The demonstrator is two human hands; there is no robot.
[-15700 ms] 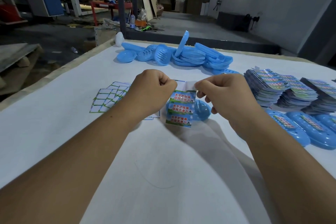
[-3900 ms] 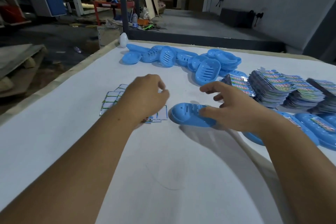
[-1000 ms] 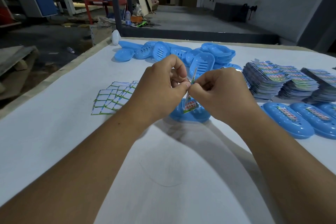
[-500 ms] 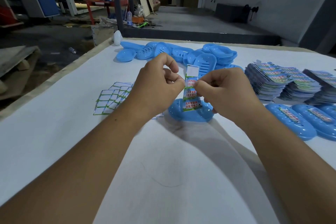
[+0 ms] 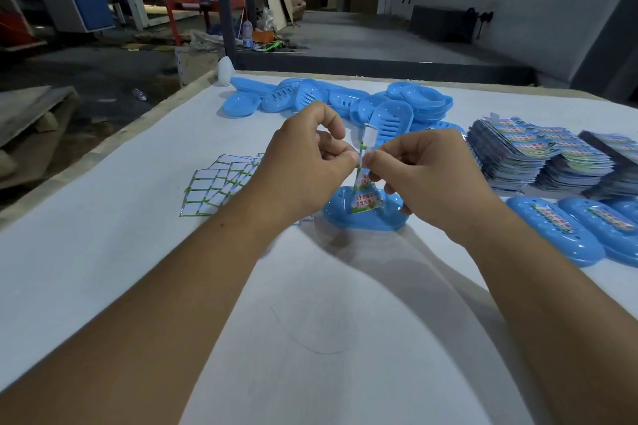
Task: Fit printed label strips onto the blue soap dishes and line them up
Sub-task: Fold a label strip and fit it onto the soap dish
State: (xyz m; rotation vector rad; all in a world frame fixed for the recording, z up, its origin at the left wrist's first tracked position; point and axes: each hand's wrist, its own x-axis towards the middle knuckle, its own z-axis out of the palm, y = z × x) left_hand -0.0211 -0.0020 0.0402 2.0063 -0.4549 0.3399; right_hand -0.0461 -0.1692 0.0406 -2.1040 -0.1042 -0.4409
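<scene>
Left hand (image 5: 303, 162) and right hand (image 5: 424, 176) both pinching label strip (image 5: 364, 183) above blue soap dish (image 5: 362, 222) on table (image 5: 103, 252).

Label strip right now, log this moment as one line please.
step: peeling label strip | left hand: pinching strip | right hand: pinching strip | soap dish: on table beneath, unlabelled

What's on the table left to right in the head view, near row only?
White squares with green edges → left hand → label strip, pinched by both hands over a blue soap dish → right hand → labelled soap dishes at the right edge.
</scene>
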